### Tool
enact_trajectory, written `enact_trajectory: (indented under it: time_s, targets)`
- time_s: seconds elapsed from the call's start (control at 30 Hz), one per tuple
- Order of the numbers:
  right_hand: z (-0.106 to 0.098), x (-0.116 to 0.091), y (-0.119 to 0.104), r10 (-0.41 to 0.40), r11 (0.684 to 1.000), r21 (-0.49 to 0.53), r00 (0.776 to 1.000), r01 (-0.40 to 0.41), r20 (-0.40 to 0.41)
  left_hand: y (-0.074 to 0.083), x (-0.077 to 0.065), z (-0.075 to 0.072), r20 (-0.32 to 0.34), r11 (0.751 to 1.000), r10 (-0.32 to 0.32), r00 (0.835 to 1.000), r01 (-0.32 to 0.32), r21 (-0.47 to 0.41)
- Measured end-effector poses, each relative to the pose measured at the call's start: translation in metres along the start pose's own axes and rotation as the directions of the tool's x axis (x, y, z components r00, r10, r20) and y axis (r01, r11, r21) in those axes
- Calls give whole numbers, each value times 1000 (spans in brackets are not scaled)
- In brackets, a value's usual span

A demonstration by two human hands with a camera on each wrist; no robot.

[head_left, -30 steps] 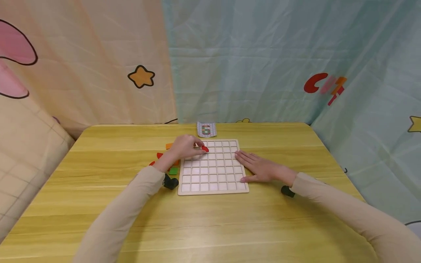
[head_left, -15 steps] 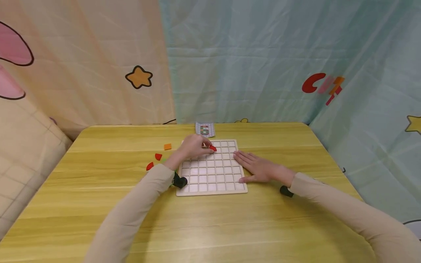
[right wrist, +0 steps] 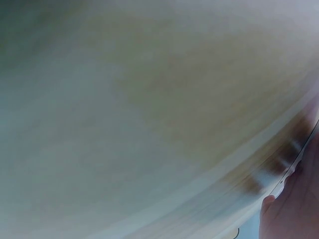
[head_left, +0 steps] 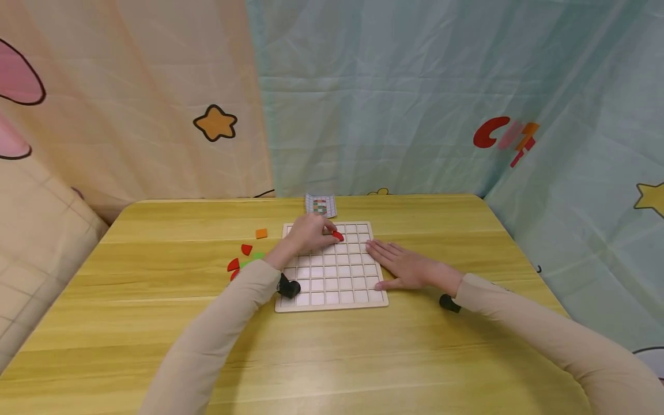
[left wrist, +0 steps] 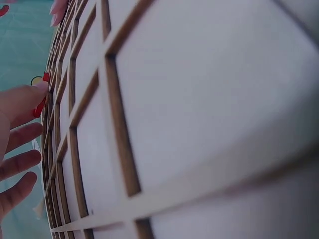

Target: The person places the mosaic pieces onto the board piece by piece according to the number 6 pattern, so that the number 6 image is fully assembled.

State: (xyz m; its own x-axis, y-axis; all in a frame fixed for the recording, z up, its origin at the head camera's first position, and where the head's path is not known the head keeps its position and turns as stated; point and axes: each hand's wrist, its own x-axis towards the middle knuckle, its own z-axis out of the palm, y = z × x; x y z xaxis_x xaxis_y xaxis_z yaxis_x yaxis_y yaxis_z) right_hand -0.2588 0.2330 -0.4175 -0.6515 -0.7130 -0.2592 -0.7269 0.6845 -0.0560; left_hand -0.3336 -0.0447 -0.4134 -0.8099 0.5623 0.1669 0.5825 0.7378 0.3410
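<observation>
A peach curtain [head_left: 155, 75] is filling the upper left — an orange star [head_left: 215, 123] is showing on it — and a blue curtain [head_left: 394, 86] is covering the upper right. A wood-grained table [head_left: 415, 351] is spanning the lower frame.

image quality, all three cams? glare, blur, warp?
Head: fairly sharp, pale glare on table; left wrist: board looks bowed, likely lens distortion, blurry toward lower right; right wrist: foreground badly out of focus, right hand cut off at edge.

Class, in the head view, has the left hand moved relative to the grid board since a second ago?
Yes: the left hand has moved rightward across the grid board, bringing the pinched red piece nearer the board's right edge.
</observation>
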Motion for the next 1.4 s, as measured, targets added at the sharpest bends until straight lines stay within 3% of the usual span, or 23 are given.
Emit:
enact_trajectory:
  time_s: [0.53, 0.83, 1.4]
  targets:
    - [2, 1, 1, -22, 999, 25, 999, 23, -36, 1, 0, 1, 16, 1000, 11, 1000, -12, 27]
    - [1, 0, 1, -9, 1000, 12, 1000, 9, -14, 4, -4, -4, 40, 999, 17, 999, -19, 42]
    - [0, 0, -1, -15, 1000, 12, 1000, 16, -24, 6, 0, -3, 61, 999, -13, 998, 11, 38]
